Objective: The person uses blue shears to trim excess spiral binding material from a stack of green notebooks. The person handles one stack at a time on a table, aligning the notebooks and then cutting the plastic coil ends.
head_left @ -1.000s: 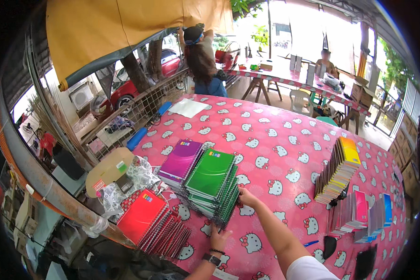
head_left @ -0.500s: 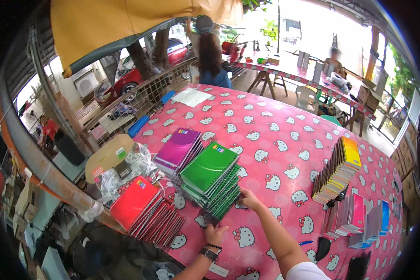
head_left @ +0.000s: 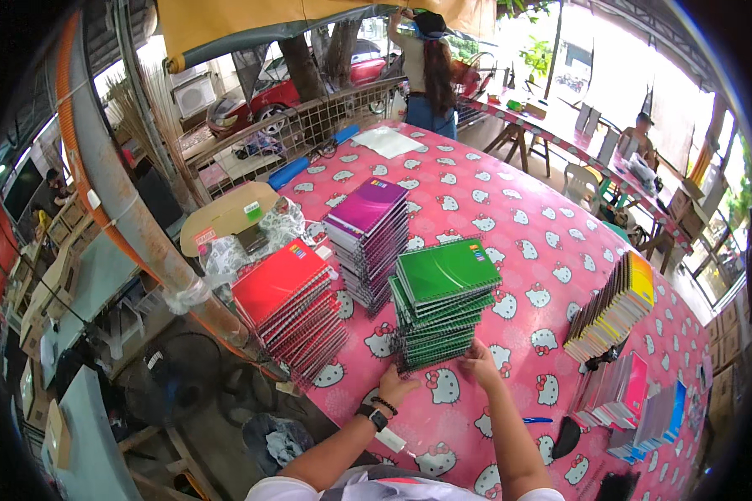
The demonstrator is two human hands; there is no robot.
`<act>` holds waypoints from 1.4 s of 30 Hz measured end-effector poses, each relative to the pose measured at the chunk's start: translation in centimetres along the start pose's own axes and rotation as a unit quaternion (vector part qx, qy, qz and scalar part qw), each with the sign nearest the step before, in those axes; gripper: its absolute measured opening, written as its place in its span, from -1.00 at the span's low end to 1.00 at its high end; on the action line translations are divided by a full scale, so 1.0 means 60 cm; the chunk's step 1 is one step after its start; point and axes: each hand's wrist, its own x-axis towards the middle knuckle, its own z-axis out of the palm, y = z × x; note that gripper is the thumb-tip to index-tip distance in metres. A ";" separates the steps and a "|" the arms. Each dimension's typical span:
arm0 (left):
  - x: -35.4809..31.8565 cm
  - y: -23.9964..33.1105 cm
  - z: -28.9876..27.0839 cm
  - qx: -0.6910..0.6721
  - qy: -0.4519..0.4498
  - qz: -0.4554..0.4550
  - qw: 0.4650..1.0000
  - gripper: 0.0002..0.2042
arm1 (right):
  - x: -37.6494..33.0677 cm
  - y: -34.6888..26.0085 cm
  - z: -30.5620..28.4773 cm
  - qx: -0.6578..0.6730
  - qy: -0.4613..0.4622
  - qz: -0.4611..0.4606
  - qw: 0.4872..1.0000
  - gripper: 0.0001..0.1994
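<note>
A tall stack of green spiral notebooks (head_left: 444, 280) stands on the table in front of me, its layers slightly uneven. My left hand (head_left: 395, 389) grips the bottom near corner of the stack, with a dark watch and beaded bracelet on that wrist. Low on the right side, my right hand (head_left: 481, 366) holds the same stack, its fingertips partly hidden. Just beyond and to the left rises a stack of purple spiral notebooks (head_left: 368, 209). Red spiral notebooks (head_left: 282, 288) form another stack at the table's left edge.
Yellow notebooks (head_left: 635, 288), pink notebooks (head_left: 631, 392) and blue notebooks (head_left: 675, 413) stand in rows at the right. A blue pen (head_left: 537, 420) lies near my right forearm. A rusty post (head_left: 142, 225) rises beside the left edge. One person stands beyond the table; another sits farther back.
The green stack has shifted right, away from the purple stack, and now stands more upright between my hands. My view has turned somewhat to the left.
</note>
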 end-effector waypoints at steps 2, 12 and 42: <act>-0.011 -0.004 0.000 -0.018 -0.018 0.002 1.000 -0.55 | -0.018 0.004 0.001 0.008 0.001 -0.008 1.000 -0.39; -0.065 0.002 0.059 0.050 -0.094 0.029 0.994 -0.42 | -0.108 0.035 -0.054 -0.005 0.108 -0.074 0.991 -0.29; -0.107 -0.013 0.075 0.303 0.066 0.035 0.950 -0.53 | -0.429 0.030 -0.069 -0.586 0.233 -0.095 0.770 -0.20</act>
